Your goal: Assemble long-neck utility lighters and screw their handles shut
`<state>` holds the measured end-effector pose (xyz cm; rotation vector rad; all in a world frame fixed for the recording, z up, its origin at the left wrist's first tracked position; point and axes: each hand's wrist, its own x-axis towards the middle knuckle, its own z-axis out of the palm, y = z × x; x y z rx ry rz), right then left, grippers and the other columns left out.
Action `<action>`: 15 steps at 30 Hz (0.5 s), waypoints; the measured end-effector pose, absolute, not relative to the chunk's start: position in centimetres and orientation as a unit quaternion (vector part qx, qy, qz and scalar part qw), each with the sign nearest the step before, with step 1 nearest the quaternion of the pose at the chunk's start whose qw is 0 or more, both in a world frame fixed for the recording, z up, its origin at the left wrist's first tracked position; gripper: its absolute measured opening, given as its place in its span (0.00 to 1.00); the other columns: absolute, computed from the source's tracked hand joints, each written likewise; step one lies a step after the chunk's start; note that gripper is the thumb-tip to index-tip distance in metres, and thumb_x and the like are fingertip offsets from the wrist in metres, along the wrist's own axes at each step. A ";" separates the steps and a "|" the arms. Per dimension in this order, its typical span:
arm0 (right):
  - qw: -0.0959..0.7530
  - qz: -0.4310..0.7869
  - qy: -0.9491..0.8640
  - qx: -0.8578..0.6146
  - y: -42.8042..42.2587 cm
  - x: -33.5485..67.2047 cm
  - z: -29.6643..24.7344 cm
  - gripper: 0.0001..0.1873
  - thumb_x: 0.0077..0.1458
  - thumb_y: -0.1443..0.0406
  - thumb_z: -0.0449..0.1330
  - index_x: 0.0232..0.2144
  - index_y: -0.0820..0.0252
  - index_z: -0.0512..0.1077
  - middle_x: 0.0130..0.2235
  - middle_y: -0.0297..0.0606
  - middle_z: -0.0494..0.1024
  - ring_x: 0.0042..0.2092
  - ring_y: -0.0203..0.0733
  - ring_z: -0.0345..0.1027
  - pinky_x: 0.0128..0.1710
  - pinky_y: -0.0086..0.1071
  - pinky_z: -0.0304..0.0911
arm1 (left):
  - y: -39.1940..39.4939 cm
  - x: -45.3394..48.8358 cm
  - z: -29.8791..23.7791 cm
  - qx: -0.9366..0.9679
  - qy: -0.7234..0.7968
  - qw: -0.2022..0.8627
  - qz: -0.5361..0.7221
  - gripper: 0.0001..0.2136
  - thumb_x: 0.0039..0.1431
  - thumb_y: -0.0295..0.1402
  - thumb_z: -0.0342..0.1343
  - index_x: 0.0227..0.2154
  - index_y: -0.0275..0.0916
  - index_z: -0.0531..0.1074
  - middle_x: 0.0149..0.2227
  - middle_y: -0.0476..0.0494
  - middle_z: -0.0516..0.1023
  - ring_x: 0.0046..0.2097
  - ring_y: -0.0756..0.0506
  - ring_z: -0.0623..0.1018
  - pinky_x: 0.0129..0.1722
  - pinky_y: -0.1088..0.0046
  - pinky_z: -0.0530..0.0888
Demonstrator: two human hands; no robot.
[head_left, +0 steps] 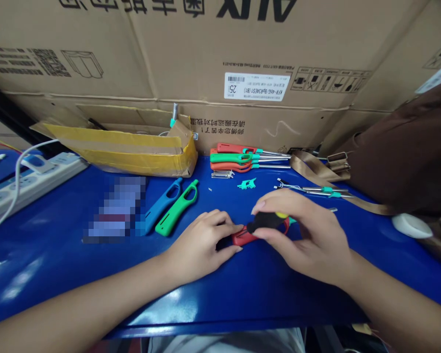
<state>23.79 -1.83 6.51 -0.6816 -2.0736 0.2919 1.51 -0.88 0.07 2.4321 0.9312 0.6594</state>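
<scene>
Our right hand (308, 240) grips a black-handled screwdriver (266, 221) over a red lighter casing (242, 238), which our left hand (200, 242) pinches down on the blue table (59, 255). A green casing (178, 208) and a blue casing (163, 203) lie left; stacked lighters (235, 158) sit behind.

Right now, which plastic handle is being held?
The red handle: left hand grips it, right hand holds a screwdriver over it; blue handle, green handle lie untouched.

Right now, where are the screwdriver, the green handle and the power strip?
screwdriver (266, 221): head view, black grip.
green handle (168, 223): head view, solid lower end.
power strip (61, 165): head view, top face.
</scene>
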 end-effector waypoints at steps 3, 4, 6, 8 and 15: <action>0.542 0.173 -0.745 -0.347 -0.1 25.2 6.7 0.07 0.61 0.64 0.66 0.42 0.51 0.73 0.36 0.35 0.80 0.34 0.41 0.76 0.31 0.33 0.74 | -0.3 0.6 1.0 0.895 0.332 0.222 0.200 0.15 0.63 0.35 0.63 0.52 0.39 0.78 0.43 0.42 0.78 0.45 0.42 0.77 0.48 0.63 0.73; 0.569 0.195 -0.710 -0.365 0.8 26.0 6.8 0.05 0.62 0.62 0.65 0.40 0.51 0.73 0.34 0.34 0.79 0.28 0.37 0.73 0.24 0.31 0.71 | -0.1 0.2 1.5 0.904 0.324 0.219 0.173 0.15 0.63 0.34 0.64 0.52 0.39 0.78 0.43 0.42 0.79 0.46 0.42 0.77 0.48 0.63 0.73; 0.594 0.228 -0.656 -0.406 2.8 27.9 7.2 0.10 0.59 0.59 0.68 0.38 0.53 0.71 0.29 0.30 0.75 0.18 0.32 0.64 0.14 0.29 0.60 | 0.5 -0.6 2.6 0.917 0.326 0.193 0.125 0.16 0.62 0.33 0.64 0.53 0.41 0.77 0.45 0.43 0.79 0.47 0.41 0.78 0.48 0.63 0.73; 0.544 0.276 -0.646 -0.460 4.7 30.1 7.4 0.19 0.51 0.54 0.73 0.34 0.55 0.70 0.23 0.28 0.71 0.17 0.34 0.65 0.13 0.29 0.63 | 0.8 -1.2 3.6 0.925 0.332 0.160 0.087 0.15 0.60 0.31 0.64 0.51 0.42 0.78 0.44 0.45 0.80 0.46 0.41 0.78 0.49 0.61 0.72; 0.213 0.355 -0.728 -0.547 6.5 36.3 7.2 0.33 0.47 0.45 0.71 0.48 0.55 0.70 0.37 0.38 0.78 0.34 0.46 0.78 0.33 0.41 0.78 | 0.3 -0.1 3.0 0.927 0.338 0.128 0.102 0.25 0.64 0.50 0.60 0.57 0.40 0.72 0.52 0.40 0.76 0.53 0.37 0.75 0.53 0.58 0.71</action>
